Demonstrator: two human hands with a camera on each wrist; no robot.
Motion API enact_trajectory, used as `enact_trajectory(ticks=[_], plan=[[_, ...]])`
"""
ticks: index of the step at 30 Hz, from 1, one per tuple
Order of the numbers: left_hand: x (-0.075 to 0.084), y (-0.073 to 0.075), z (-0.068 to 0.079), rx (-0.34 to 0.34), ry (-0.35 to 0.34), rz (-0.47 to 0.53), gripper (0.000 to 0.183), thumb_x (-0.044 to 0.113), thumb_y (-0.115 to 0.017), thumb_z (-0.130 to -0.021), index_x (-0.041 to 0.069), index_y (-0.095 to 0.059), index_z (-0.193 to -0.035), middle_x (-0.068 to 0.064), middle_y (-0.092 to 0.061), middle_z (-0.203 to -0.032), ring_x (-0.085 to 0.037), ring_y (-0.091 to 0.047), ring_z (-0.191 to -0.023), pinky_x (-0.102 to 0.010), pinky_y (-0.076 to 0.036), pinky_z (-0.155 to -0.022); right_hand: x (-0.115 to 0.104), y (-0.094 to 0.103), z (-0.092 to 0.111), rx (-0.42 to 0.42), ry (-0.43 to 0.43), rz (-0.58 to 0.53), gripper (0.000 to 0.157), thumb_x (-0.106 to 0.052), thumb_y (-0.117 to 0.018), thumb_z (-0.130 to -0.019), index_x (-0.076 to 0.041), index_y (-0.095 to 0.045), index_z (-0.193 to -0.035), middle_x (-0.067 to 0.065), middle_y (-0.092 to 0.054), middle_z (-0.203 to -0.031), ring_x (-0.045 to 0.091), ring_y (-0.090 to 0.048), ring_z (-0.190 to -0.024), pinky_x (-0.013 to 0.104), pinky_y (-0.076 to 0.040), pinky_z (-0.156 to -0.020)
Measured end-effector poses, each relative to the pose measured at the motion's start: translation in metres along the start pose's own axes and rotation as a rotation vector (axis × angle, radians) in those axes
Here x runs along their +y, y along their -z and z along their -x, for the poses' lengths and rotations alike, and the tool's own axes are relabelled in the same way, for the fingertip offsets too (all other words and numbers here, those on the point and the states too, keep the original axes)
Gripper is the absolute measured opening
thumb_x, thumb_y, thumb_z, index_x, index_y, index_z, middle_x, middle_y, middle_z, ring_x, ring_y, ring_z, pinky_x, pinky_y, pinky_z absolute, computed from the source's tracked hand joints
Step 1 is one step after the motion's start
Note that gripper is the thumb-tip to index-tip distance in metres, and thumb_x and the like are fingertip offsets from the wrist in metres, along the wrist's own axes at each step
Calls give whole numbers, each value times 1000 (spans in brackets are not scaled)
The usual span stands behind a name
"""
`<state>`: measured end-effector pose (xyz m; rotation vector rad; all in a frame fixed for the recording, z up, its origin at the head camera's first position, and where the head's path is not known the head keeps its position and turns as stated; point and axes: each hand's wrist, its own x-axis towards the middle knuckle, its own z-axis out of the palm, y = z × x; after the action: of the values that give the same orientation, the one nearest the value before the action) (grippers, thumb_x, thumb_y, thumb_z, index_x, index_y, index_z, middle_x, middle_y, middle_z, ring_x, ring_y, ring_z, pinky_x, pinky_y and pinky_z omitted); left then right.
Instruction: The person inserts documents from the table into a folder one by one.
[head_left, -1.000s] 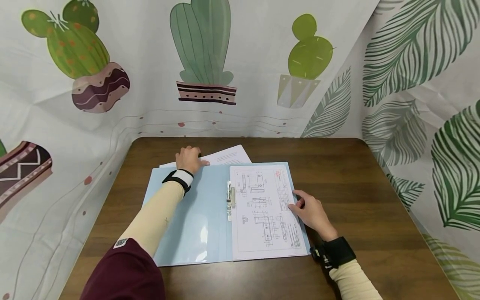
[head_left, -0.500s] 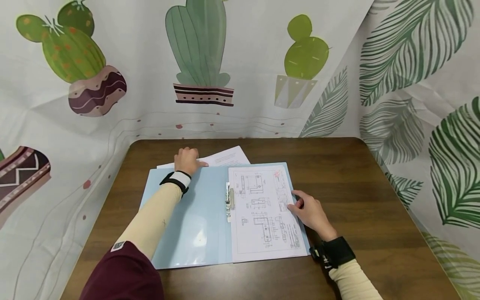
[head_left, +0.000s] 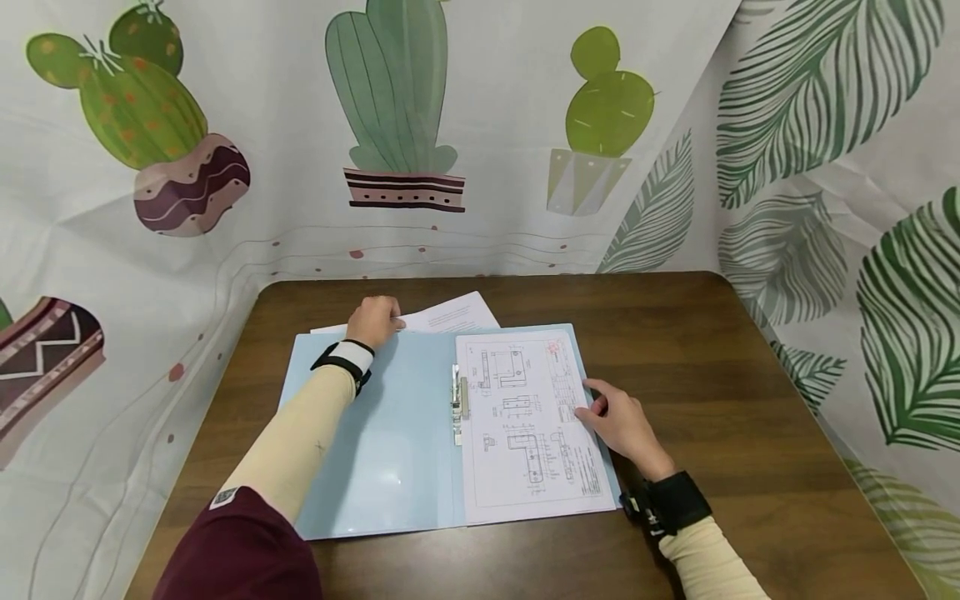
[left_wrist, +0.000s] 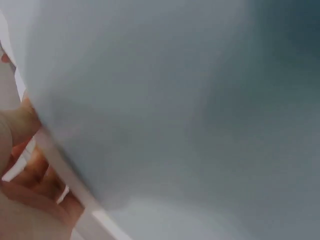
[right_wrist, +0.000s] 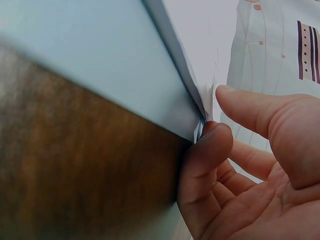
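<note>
A light blue folder (head_left: 390, 450) lies open on the table, with a metal clip (head_left: 461, 400) by its spine. Printed technical drawings on white paper (head_left: 517, 492) fill its right side. My left hand (head_left: 373, 321) is at the folder's far edge, its fingers curled about loose white sheets (head_left: 457, 312) that stick out behind; the exact grip is partly hidden, and the left wrist view shows mostly a blurred folder cover (left_wrist: 165, 115). My right hand (head_left: 622, 425) holds the drawings' right edge, thumb above and index finger at the edge of the paper stack (right_wrist: 190, 65).
The brown wooden table (head_left: 750, 417) extends on both sides of the folder. A white cloth (head_left: 510, 125) printed with cacti and leaves hangs behind and beside it.
My left hand's thumb has drawn in toward its fingers over the loose sheets. My right hand stays at the drawings' edge. The head view has shifted slightly.
</note>
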<state>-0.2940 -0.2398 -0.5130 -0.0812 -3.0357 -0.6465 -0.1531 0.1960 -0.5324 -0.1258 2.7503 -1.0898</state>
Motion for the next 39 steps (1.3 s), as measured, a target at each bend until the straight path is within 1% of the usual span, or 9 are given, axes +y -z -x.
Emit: enact_trajectory(ticks=[4,8,14,18,23,26,30,35,39], plan=[[-1,8,-2,-43,-8,54,9,5,-74,-94,1,-72,-86,-16,-71,-91,-29,-62,-77,-43,-50,-69,0,1,0,1,3,-1,59,-20,-73,-97,-2,-51,-148,7,-58,-82,19,-55,-63,29,-41,-53],[-1,16,-3,-54,-20,87,7,3,-74,-93,0,-76,-87,-17,-73,-93,-29,-63,-79,-44,-52,-72,0,1,0,-1,0,-4,59,-20,-74,-96,-2,-50,-148,7,-58,-82,18,-55,-63,29,-41,-53],[0,26,-6,-57,-35,100,7,3,-76,-92,2,-77,-86,-15,-74,-90,-27,-63,-79,-43,-52,-71,-1,1,0,-8,-3,-10,59,-19,-74,-96,-2,-50,-148,7,-58,-81,18,-55,-63,30,-41,-53],[2,33,-7,-38,-62,82,7,5,-77,-92,4,-77,-85,-14,-74,-89,-27,-65,-79,-44,-53,-72,-1,2,0,-6,10,-10,60,-19,-74,-97,-1,-50,-148,6,-59,-81,18,-56,-62,29,-41,-53],[6,46,-6,8,-89,39,8,6,-77,-92,4,-75,-85,-13,-73,-89,-28,-65,-79,-45,-52,-71,0,3,0,-7,12,-7,59,-18,-74,-96,-1,-50,-147,6,-59,-81,18,-55,-62,29,-41,-53],[7,56,-7,56,-104,16,7,6,-76,-92,4,-75,-86,-14,-73,-89,-29,-64,-80,-46,-51,-72,0,3,0,-10,18,-7,59,-18,-74,-96,-1,-50,-147,6,-59,-81,18,-55,-63,30,-41,-53],[8,70,-8,128,-147,-6,6,6,-76,-92,3,-77,-87,-14,-74,-90,-31,-66,-82,-47,-52,-73,0,4,0,-11,23,-9,59,-17,-74,-96,0,-50,-147,7,-59,-81,18,-55,-63,30,-41,-53],[6,81,-10,195,-200,-45,7,6,-77,-92,4,-77,-85,-13,-75,-89,-32,-69,-82,-48,-54,-73,0,4,-1,-8,20,-7,59,-18,-74,-96,0,-50,-147,7,-59,-81,18,-55,-63,29,-41,-53],[9,89,-9,231,-232,-72,5,7,-77,-92,4,-78,-87,-13,-76,-89,-33,-71,-82,-49,-55,-71,1,3,-1,-8,27,-7,59,-17,-74,-96,0,-50,-147,6,-59,-81,18,-55,-63,29,-40,-52]])
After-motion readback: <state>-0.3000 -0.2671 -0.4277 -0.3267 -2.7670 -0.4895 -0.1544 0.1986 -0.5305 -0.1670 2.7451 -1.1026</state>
